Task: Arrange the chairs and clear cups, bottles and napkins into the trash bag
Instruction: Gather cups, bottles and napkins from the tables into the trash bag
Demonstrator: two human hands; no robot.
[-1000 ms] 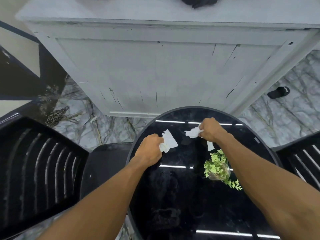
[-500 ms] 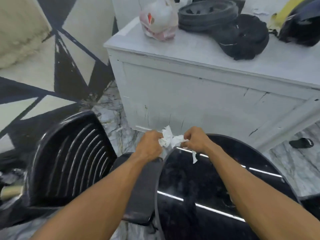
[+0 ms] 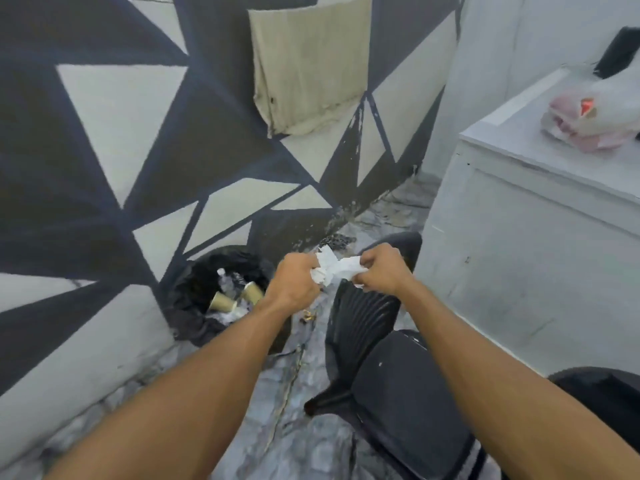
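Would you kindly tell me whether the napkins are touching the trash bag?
Apart. The head view shows the napkins gripped by the left hand and right hand, raised to the right of the trash bag.

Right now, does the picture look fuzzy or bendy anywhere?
Head view: fuzzy all over, most on the plastic bag on the counter; the wide lens stretches the forearms near the bottom edge; light is flat, with no glare or hard shadows; the napkins gripped by the left hand and right hand look brightest.
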